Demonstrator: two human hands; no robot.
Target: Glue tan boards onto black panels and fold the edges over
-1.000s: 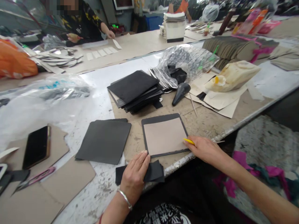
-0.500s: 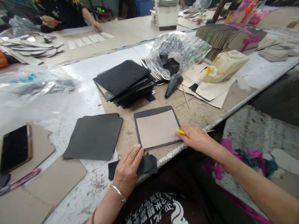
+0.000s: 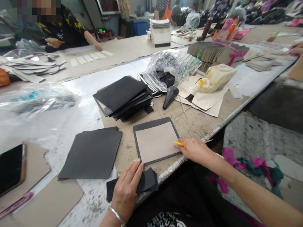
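A dark grey panel (image 3: 151, 124) with a beige sheet (image 3: 155, 142) on top lies at the table's near edge. My left hand (image 3: 127, 183) rests flat, fingers extended, its fingertips at the panel's lower left corner. Beneath that palm are several black strips (image 3: 148, 180), partly hidden. At the panel's right edge, my right hand (image 3: 193, 149) is closed on a yellow pointed tool (image 3: 178, 143); its tip juts over the beige sheet and the rest is hidden in the fingers. To the left lie dark grey panels (image 3: 92, 154), one over another.
Behind stand a stack of black panels (image 3: 123, 94), a dark cone-shaped object (image 3: 170, 97) and a stained plastic bottle (image 3: 216, 78) lying on beige sheets. A phone (image 3: 11, 168) and pink-handled scissors (image 3: 17, 203) are at left. Across the table a co-worker's hand (image 3: 98, 46) touches white strips.
My view has tilted up, so the table sits lower in the picture. Both hands keep nearly the same places on the panel, and the yellow tool stays in my right hand.
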